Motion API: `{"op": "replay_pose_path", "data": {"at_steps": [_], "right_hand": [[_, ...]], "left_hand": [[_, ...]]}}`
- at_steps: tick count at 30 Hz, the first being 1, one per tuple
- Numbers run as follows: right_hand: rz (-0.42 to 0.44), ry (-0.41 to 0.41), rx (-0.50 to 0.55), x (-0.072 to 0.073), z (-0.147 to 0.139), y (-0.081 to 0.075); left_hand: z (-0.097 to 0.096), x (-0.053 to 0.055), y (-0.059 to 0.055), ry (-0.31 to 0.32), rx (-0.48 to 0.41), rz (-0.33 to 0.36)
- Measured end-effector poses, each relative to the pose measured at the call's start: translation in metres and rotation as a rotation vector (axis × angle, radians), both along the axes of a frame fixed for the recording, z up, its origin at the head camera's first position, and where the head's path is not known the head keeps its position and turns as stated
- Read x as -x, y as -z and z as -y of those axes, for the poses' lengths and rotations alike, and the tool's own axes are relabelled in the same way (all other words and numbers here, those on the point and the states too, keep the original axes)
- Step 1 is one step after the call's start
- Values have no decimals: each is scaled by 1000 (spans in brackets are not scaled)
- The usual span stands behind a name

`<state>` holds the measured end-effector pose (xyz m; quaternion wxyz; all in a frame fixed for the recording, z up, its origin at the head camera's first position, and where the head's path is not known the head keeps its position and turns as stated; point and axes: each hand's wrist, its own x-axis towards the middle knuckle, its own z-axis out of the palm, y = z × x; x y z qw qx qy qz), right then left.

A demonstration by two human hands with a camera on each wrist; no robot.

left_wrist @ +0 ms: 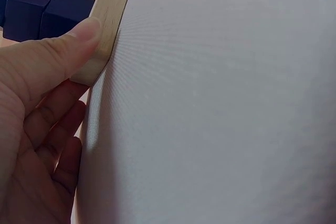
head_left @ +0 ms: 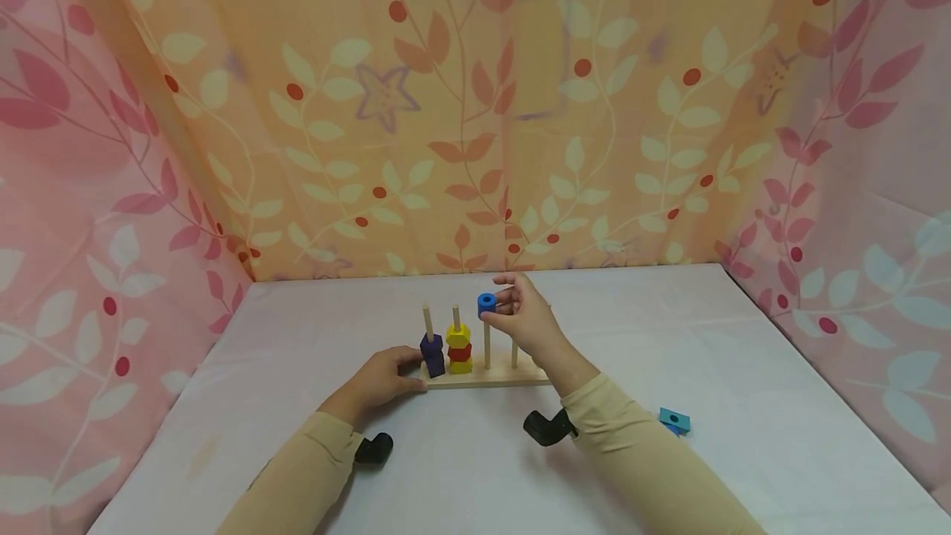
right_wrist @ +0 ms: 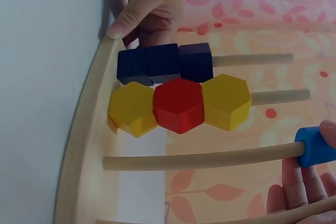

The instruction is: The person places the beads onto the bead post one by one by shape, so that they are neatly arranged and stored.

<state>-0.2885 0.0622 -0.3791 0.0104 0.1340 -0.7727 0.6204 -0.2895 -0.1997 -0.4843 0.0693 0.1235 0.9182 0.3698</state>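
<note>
A wooden peg stand point(head_left: 483, 381) with a row of upright pegs is on the white table. My left hand point(head_left: 380, 378) grips its left end, thumb on the front edge. At the top of the third peg, my right hand point(head_left: 526, 319) pinches a blue cylinder point(head_left: 486, 305) with a hole through it. In the right wrist view, the peg's tip meets the cylinder point(right_wrist: 314, 149). Dark purple blocks point(head_left: 432, 356) are stacked on the leftmost peg. The second peg carries a red hexagonal block point(right_wrist: 178, 107) between two yellow ones. My right hand and forearm hide the stand's right end.
A teal block point(head_left: 674, 417) lies on the table at the right, overlapping a blue piece partly hidden by my right sleeve point(head_left: 646, 452). Black wrist-worn devices point(head_left: 548, 428) project from both forearms. Patterned cloth walls point(head_left: 461, 106) enclose the table's back and sides.
</note>
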Motion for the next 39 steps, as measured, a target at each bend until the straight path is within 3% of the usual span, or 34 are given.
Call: {"op": "replay_pose_path", "data": {"at_steps": [9,33,39], "right_hand": [[61,22,54,-4,1,12],[96,107,-68,-2,2,63],[108,86,-104,0,1,76]], "left_hand": [[-1,0,-2,-3,3,7],[0,0,2,-13,-2,-2],[-1,-1,0,-16,13,-6]]}}
